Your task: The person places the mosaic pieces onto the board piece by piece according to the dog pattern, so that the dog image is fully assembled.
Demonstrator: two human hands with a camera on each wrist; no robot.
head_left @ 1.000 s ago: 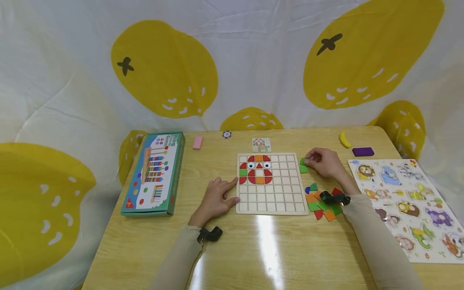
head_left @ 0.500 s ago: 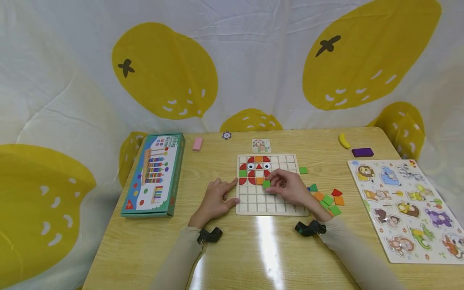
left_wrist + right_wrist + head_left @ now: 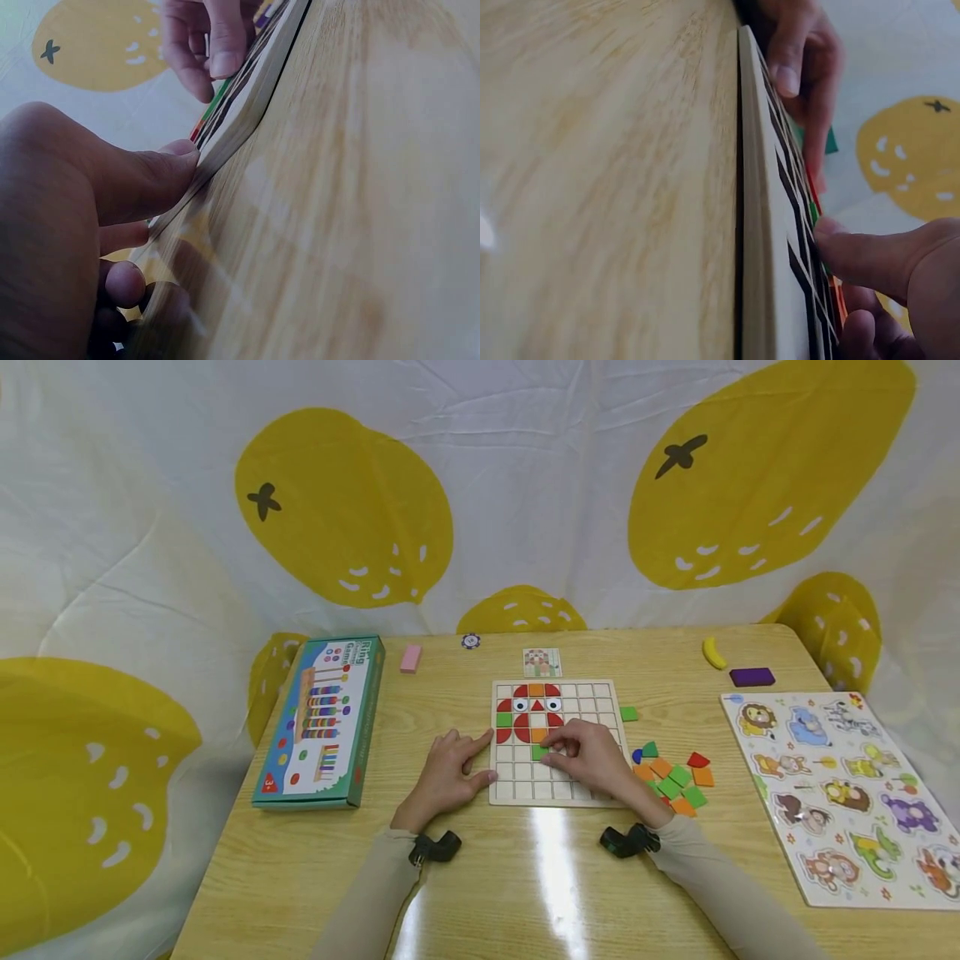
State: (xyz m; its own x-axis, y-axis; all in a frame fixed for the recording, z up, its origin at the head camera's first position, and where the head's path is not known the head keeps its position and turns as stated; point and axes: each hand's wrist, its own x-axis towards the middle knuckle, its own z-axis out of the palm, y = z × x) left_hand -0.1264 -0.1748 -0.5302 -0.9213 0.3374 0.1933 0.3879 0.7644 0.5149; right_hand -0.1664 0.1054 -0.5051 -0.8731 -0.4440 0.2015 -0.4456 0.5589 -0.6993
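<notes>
Right hand [image 3: 588, 756] is pinching a green tile [image 3: 539, 752], I'm seeing from far away. Near the head view's middle, the tile is sitting just left of those fingertips, over the wooden board [image 3: 522, 789], below an orange tile [image 3: 538, 736]. Left hand [image 3: 447, 768] is staying loose, its thumb touching the board's left edge.

Inspected: held tile [image 3: 537, 754], green; gridded board [image 3: 521, 774], pale wood. From board: box [image 3: 324, 727], nine o'clock, teal, multicoloured print; banana [image 3: 714, 653], two o'clock, yellow.
</notes>
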